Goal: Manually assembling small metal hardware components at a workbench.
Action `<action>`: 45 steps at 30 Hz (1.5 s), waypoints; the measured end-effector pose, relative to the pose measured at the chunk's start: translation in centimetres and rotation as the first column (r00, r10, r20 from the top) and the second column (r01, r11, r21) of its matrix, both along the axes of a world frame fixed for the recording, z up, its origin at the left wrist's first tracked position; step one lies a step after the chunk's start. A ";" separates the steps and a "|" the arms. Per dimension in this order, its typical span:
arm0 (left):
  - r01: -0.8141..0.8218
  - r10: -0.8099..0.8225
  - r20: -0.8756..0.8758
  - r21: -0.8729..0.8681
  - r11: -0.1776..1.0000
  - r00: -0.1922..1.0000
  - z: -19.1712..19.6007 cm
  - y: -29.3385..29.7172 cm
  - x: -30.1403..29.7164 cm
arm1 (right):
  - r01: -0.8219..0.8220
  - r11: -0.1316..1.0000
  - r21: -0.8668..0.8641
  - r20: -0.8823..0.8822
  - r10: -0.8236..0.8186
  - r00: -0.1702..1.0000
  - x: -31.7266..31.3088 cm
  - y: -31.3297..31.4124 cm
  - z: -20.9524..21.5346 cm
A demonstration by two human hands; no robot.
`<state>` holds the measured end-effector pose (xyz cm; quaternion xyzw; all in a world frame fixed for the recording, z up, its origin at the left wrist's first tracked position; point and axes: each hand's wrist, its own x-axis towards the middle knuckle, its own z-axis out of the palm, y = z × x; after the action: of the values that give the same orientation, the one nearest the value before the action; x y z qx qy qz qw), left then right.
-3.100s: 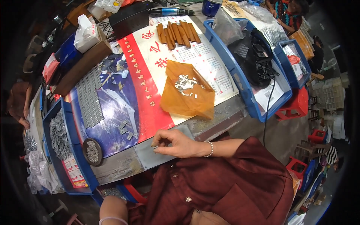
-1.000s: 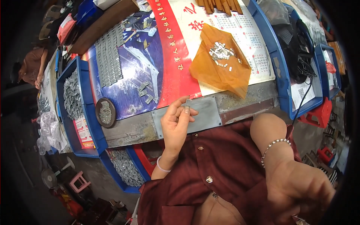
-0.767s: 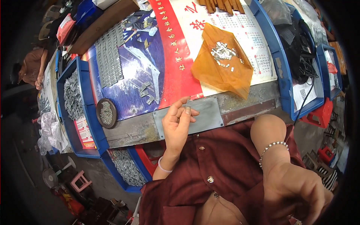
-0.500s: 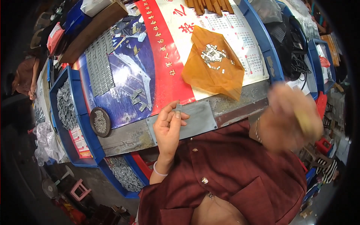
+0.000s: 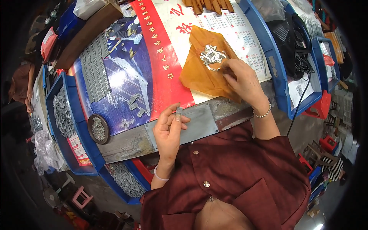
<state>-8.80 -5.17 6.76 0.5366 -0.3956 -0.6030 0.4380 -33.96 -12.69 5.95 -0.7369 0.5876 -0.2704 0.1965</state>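
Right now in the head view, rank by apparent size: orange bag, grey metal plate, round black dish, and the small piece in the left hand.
1. orange bag
2. grey metal plate
3. round black dish
4. small piece in the left hand

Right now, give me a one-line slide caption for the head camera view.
Left hand holds a small metal piece over a grey plate while right hand reaches small metal parts on orange film.

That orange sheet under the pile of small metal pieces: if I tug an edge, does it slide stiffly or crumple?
The orange sheet looks thin and creased, so it would likely crumple rather than slide flat. The small metal pieces lie loose on it and would probably scatter. The right hand rests on it, which may pin that side.
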 end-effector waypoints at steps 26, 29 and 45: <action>0.038 -0.038 -0.004 0.008 0.999 0.999 -0.3 0.5 -0.5 | 0.074 0.988 -0.138 -0.019 -0.077 0.997 0.4 0.2 -1.1; 0.033 -0.033 -0.003 0.005 0.999 0.999 -0.3 0.4 -0.7 | 0.140 0.990 0.004 0.147 -0.139 0.979 0.3 0.5 -1.1; 0.119 -0.118 -0.050 0.035 0.992 0.992 0.2 -0.7 -2.9 | -0.258 0.854 0.452 0.834 -0.301 0.462 4.3 2.5 0.5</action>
<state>-11.72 -5.90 6.95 0.5059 -0.4048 -0.6479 0.4005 -29.69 -10.15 6.47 -0.3968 0.4578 -0.4455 0.6592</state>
